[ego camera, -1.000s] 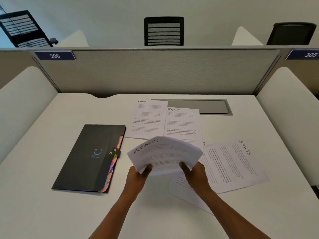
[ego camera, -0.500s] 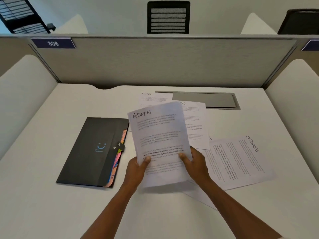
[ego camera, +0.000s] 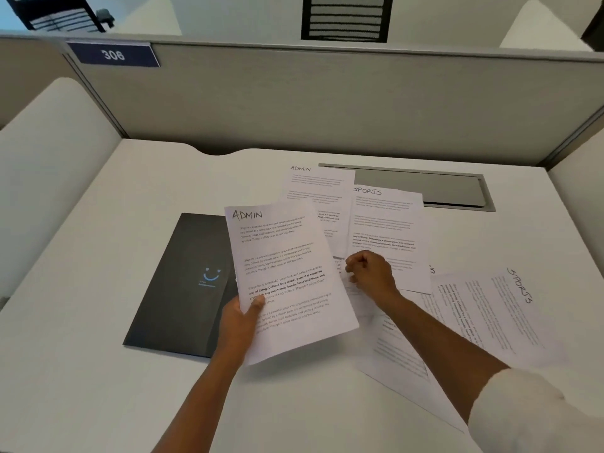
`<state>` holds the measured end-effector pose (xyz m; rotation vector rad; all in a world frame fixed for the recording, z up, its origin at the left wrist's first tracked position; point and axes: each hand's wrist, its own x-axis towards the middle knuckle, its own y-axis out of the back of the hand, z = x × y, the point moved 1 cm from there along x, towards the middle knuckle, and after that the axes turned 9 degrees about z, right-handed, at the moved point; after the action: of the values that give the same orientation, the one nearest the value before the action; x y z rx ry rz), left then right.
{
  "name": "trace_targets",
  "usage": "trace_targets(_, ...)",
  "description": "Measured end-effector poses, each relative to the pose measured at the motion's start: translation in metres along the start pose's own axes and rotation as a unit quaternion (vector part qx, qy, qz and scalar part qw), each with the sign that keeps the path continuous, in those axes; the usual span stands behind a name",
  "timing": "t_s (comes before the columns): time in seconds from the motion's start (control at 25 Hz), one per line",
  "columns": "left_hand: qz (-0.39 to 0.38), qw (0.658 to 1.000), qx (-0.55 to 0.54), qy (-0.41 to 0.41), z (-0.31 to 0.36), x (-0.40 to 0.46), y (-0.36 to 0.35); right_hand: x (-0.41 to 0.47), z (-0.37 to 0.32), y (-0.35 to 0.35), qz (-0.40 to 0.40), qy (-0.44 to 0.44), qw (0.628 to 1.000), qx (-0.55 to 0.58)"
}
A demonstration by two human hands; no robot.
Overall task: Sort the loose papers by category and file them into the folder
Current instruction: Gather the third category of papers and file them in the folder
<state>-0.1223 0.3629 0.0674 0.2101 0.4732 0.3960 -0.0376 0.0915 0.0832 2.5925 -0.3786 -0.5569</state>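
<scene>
My left hand (ego camera: pixel 240 322) grips the lower left edge of a sheet headed ADMIN (ego camera: pixel 284 273), held tilted above the desk and over the right side of the black folder (ego camera: pixel 183 282). The folder lies closed, with a blue smile mark on its cover. My right hand (ego camera: pixel 372 273) is off the held sheet, its fingers curled over the loose papers with nothing seen in them. Flat on the desk lie another ADMIN sheet (ego camera: pixel 317 188), a SPORTS sheet (ego camera: pixel 385 220), and a turned SPORTS sheet (ego camera: pixel 490 308) at the right. More pages (ego camera: pixel 398 354) lie under my right forearm.
The white desk (ego camera: pixel 81 322) is walled by a grey partition (ego camera: pixel 327 99) at the back and white side panels. A grey cable hatch (ego camera: pixel 425 188) sits in the desk behind the papers. Chairs stand beyond the partition.
My right hand let go of the ADMIN sheet and moved right over the loose papers. My left hand alone now holds the sheet, shifted left over the folder.
</scene>
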Motion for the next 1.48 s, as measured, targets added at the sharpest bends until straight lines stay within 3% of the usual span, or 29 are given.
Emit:
trace_targets(0.16,0.019,1.000,-0.008,0.017,-0.001,0.011,0.009,0.044,-0.025,-0.025,0.099,-0.017,0.989,-0.105)
trace_targets(0.4,0.021,0.999,-0.007,0.033,-0.005,0.024,0.016,0.068,-0.048,-0.067,0.089,-0.098,0.962,-0.240)
trace_targets(0.56,0.017,0.999,0.000,0.044,-0.011,0.029,0.020,0.071,-0.045,-0.084,0.102,-0.080,0.957,-0.259)
trace_targets(0.84,0.012,0.999,0.007,0.039,-0.012,0.024,0.026,0.066,-0.037,-0.074,0.091,-0.024,0.976,-0.195)
trace_targets(1.0,0.012,0.999,0.017,0.035,-0.006,0.020,0.034,0.050,-0.030,-0.050,0.137,0.021,0.981,-0.137)
trace_targets(1.48,-0.011,0.999,0.027,-0.014,0.004,-0.028,0.016,0.000,0.032,0.086,0.146,0.037,0.985,0.087)
